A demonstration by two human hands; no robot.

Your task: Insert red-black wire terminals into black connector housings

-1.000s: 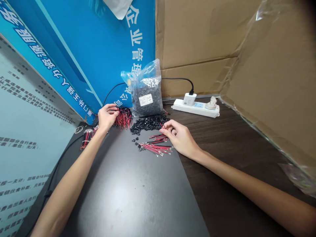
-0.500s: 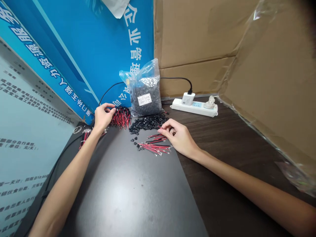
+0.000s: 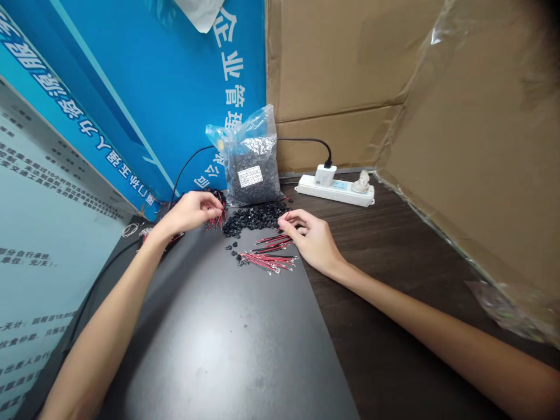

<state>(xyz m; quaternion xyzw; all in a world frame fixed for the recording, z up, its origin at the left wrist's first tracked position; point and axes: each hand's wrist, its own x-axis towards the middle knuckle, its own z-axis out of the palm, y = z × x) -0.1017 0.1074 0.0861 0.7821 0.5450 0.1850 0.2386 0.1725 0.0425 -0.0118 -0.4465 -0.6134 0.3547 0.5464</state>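
My left hand (image 3: 192, 211) is closed in a pinch in front of a pile of red and black wires (image 3: 214, 223), partly covering it. Whatever its fingertips may hold is too small to make out. To the right, my right hand (image 3: 314, 240) pinches a thin red wire (image 3: 287, 215) at the edge of a heap of small black plastic parts (image 3: 256, 217). Below that hand, loose red and black wires with bare silvery ends (image 3: 269, 261) lie fanned out on the dark grey board (image 3: 196, 326).
Behind the heap stands a clear plastic bag (image 3: 252, 166) full of black parts. A white power strip (image 3: 336, 191) with a plugged-in adapter (image 3: 325, 175) lies at the back right. Cardboard walls (image 3: 341, 58) and a blue printed panel (image 3: 175, 87) enclose the table.
My left hand has moved right, across the red-and-black wire pile toward the black parts. My right hand stays almost in place, still pinching the wire. The view has shifted slightly.
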